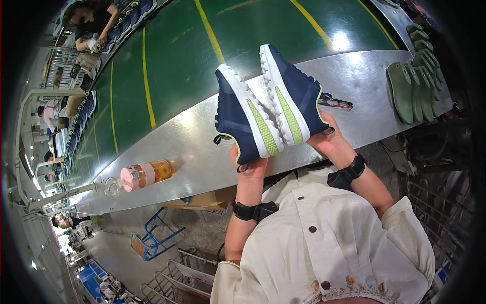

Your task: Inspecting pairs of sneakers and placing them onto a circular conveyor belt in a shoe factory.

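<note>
The left hand (249,169) is closed on the heel of one navy shoe (243,121), and the right hand (330,141) grips the heel of the other shoe (296,96). Both are held above the steel bench (202,152), tipped sideways and close together, so the white-and-lime soles face the person, a pose that suits comparing the pair. A pink bottle (147,175) lies on the bench to the left; green insoles (412,86) are stacked at the right end.
</note>
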Action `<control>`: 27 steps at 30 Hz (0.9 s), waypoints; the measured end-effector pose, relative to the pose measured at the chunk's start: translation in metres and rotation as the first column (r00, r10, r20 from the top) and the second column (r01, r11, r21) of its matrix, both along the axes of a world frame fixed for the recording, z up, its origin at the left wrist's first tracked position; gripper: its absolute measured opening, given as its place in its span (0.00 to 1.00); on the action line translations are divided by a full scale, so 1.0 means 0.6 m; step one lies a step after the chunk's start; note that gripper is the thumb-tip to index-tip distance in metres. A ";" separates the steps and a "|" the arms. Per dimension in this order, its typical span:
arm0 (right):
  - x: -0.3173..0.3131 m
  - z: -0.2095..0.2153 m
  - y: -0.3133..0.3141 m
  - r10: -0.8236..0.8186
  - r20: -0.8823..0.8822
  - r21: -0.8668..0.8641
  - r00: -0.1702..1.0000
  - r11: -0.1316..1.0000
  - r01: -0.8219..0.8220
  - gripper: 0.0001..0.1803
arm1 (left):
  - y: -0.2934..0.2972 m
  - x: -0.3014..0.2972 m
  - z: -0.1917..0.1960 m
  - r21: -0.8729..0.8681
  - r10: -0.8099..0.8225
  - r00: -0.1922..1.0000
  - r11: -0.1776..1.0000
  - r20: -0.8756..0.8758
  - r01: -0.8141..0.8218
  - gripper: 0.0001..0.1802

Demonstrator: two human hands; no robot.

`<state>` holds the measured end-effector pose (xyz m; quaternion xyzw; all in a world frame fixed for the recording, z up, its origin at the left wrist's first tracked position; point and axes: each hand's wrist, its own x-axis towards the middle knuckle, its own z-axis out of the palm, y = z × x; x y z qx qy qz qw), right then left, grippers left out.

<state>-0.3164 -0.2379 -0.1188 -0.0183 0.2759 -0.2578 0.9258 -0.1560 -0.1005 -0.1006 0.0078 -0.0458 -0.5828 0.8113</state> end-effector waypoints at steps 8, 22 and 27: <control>-0.002 0.030 0.007 0.128 0.043 -0.238 0.991 0.965 -0.115 0.34 | 0.013 0.003 -0.003 0.177 0.112 0.974 0.973 0.197 -0.148 0.24; 0.009 0.092 0.009 -0.128 -0.182 -0.838 0.975 0.540 -0.085 0.38 | -0.002 -0.011 0.072 0.216 0.208 0.463 0.675 0.862 -0.706 0.40; 0.026 0.080 0.027 -0.231 -0.133 -0.932 0.964 0.361 -0.042 0.36 | -0.018 -0.025 0.082 0.058 0.199 0.242 0.646 0.950 -0.761 0.44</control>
